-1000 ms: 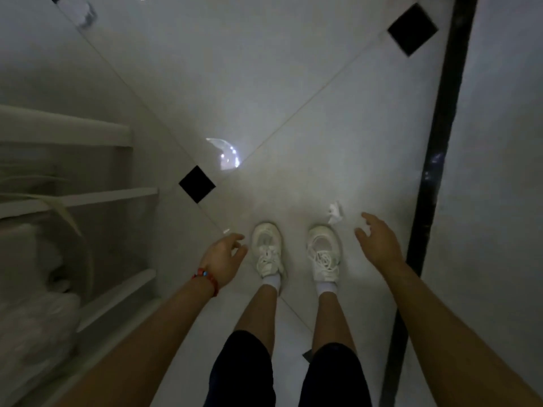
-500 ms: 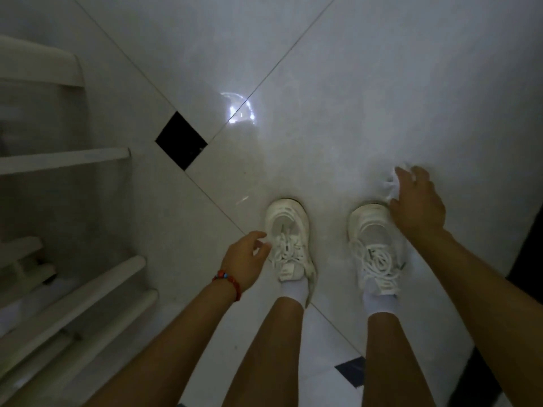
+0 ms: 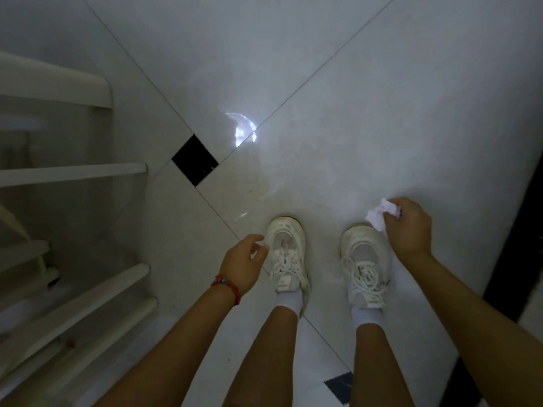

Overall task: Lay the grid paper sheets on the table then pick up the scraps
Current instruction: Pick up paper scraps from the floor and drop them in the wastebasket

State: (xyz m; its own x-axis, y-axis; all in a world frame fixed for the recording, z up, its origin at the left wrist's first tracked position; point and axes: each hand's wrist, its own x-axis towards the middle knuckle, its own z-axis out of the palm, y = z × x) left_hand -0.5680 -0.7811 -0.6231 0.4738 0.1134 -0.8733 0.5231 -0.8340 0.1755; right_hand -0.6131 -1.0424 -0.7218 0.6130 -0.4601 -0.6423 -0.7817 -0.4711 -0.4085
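Observation:
A crumpled white paper scrap (image 3: 379,216) is pinched in the fingertips of my right hand (image 3: 410,230), just above the toe of my right white shoe (image 3: 365,264). My left hand (image 3: 244,264), with a red bead bracelet on its wrist, hovers beside my left white shoe (image 3: 287,254) with its fingers loosely curled and nothing in them. No grid paper sheets or table top are in view.
I look straight down at a glossy pale tiled floor (image 3: 323,83) with small black inset squares (image 3: 195,160). White furniture rails and legs (image 3: 73,171) stand at the left. A black floor strip (image 3: 511,259) runs along the right edge.
My right hand reached down to the scrap by my right shoe, closed on it and now holds it slightly off the floor. My left hand stayed near the left shoe.

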